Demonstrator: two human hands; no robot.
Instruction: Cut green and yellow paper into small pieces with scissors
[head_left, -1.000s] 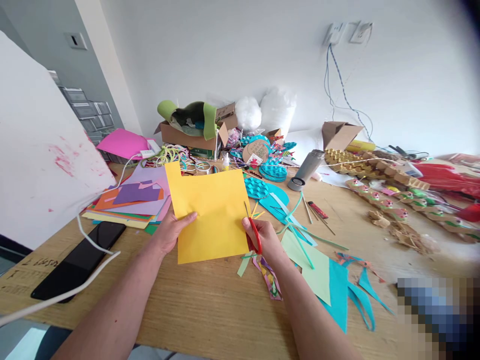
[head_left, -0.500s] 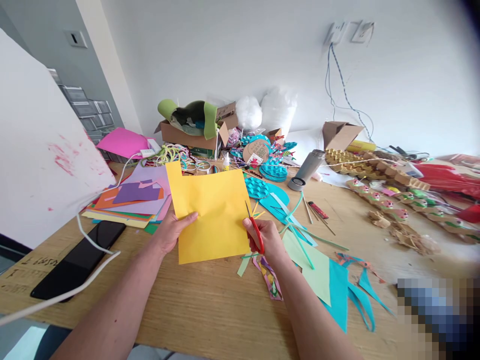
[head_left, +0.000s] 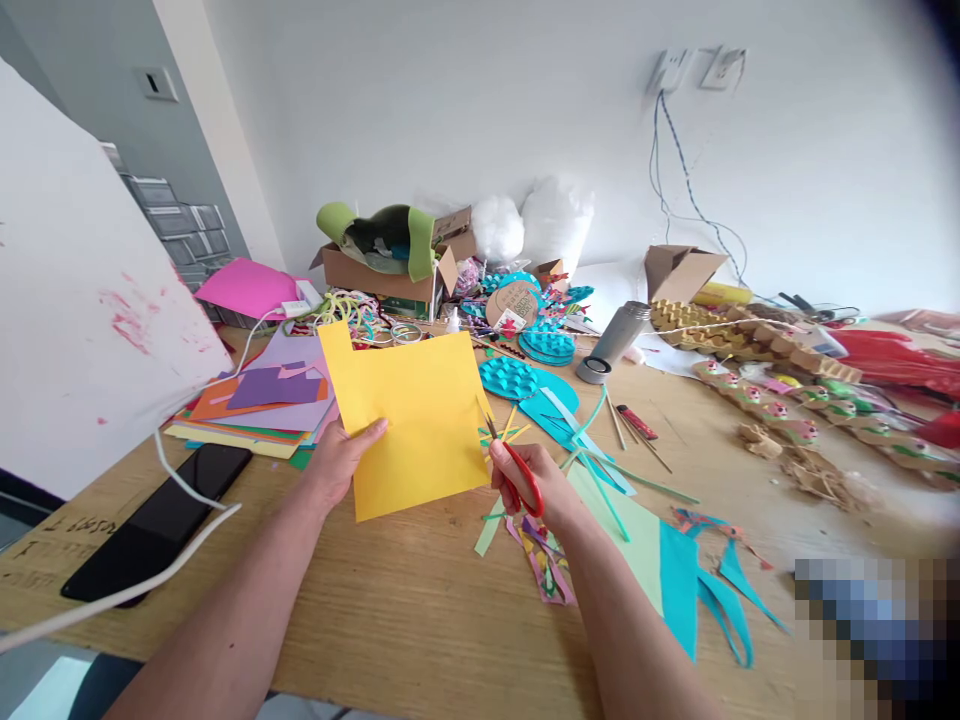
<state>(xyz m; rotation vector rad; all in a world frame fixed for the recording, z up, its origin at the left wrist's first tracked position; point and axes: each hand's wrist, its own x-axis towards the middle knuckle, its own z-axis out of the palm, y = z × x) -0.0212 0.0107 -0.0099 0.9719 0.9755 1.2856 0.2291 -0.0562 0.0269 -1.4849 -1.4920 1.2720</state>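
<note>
Yellow paper point(head_left: 420, 420), pinched in left hand point(head_left: 341, 462), shifted left since earlier; right hand point(head_left: 553, 485) grips red scissors point(head_left: 532, 480).

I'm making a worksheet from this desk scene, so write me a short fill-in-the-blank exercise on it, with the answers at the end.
1. The paper sheet in the left hand is coloured ____.
2. The cutting tool in the right hand is a pair of ____.
3. Of the two hands, the one nearer the black phone is the ____ one.
Missing words: yellow; scissors; left.
</note>
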